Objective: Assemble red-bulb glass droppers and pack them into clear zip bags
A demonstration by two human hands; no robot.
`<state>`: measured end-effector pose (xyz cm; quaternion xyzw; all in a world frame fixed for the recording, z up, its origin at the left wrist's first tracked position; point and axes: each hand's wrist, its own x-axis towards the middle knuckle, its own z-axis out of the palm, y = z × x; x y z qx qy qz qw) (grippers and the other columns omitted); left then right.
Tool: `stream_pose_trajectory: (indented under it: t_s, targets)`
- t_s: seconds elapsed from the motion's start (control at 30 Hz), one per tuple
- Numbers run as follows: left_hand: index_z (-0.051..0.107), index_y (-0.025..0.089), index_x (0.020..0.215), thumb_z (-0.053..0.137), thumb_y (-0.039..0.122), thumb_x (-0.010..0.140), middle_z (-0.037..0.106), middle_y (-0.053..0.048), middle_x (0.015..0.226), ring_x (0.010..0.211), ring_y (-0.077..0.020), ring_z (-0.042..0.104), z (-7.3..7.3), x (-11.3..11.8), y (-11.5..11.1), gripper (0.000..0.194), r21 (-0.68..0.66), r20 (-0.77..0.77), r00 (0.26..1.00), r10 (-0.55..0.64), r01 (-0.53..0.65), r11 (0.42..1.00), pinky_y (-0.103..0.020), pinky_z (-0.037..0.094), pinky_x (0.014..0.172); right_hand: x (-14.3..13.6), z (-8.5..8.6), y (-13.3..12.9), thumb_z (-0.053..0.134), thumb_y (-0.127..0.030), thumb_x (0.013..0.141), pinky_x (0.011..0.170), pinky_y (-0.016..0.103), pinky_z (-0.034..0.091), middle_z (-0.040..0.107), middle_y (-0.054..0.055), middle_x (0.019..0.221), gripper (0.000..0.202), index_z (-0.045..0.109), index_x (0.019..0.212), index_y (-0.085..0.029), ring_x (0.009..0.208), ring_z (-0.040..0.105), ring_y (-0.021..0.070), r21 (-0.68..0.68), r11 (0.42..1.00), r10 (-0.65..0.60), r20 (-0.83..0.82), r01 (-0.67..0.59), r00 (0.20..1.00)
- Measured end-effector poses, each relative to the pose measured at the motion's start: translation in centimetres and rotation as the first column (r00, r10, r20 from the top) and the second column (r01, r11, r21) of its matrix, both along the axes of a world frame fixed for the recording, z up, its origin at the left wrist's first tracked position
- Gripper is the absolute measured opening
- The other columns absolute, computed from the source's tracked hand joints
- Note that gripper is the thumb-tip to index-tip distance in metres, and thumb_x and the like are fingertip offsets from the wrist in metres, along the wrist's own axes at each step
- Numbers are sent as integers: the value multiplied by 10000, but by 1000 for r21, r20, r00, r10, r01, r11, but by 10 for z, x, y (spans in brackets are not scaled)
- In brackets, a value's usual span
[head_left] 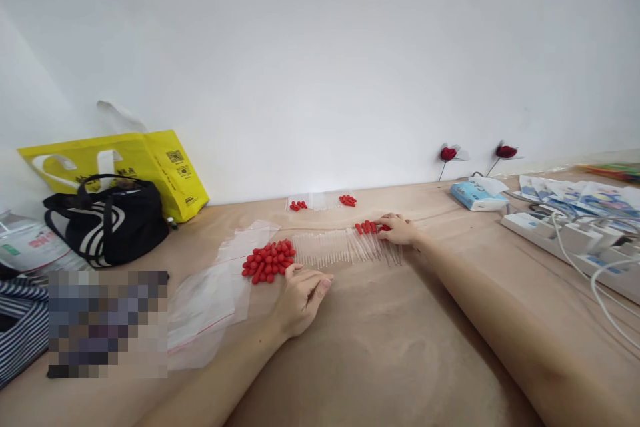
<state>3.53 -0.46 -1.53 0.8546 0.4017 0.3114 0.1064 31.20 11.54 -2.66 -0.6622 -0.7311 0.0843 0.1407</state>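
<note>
A heap of red rubber dropper bulbs [270, 260] lies on the table, partly over clear plastic zip bags [210, 297]. Beside it, my left hand [303, 297] rests with its fingers loosely bent and thumb apart, nothing visible in it. A row of thin clear tubes [325, 249] stretches from the heap toward my right hand. Several red bulbs [366, 227] sit at the upper ends of the tubes on the right. There my right hand [399, 230] has its fingers closed around a red bulb [385, 227], partly hidden by the fingers.
Against the wall lies another clear bag [320, 201] with red bulbs at both ends. To the left stand a yellow bag [170, 180] and a black bag [125, 220]. A tissue pack [477, 196] and a power strip [590, 247] with cables are on the right.
</note>
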Motion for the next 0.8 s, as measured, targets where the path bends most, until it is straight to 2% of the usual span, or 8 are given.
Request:
stream_pose_trajectory:
  t_s: [0.3, 0.5, 0.63, 0.8]
  targets:
    - [616, 212, 874, 361, 271, 866, 678, -14, 873, 813, -160, 592, 4, 0, -2, 262, -21, -33, 999, 9, -10, 1000, -417, 222, 874, -4, -4, -1, 519, -377, 689, 836, 436, 287, 526, 68, 1084, 267, 622, 906, -259, 1024, 415, 258, 95, 994, -63, 5, 63, 998]
    - [621, 213, 864, 360, 272, 866, 679, -13, 863, 808, -163, 592, 3, 0, -1, 268, -18, -30, 1000, 6, -7, 1000, -419, 219, 872, -4, -3, -12, 471, -380, 753, 877, 449, 195, 515, 42, 1111, 216, 635, 831, -262, 1045, 380, 238, 206, 979, -6, 38, -2, 999]
    - [622, 212, 864, 358, 278, 867, 680, -17, 864, 806, -161, 592, 3, 0, -1, 272, -21, -29, 1000, 3, -3, 1000, -417, 217, 873, -6, 1, -25, 454, -354, 764, 841, 418, 204, 535, 57, 1049, 226, 642, 783, -231, 988, 401, 229, 335, 941, 9, 91, -39, 996]
    - [620, 212, 851, 365, 267, 863, 682, -11, 856, 799, -162, 596, 4, 1, -1, 261, -19, -26, 1000, -3, 2, 1000, -417, 218, 864, -10, 11, -49, 508, -359, 690, 806, 400, 214, 561, 62, 901, 204, 635, 672, -201, 902, 438, 221, 249, 967, 14, 161, -54, 987]
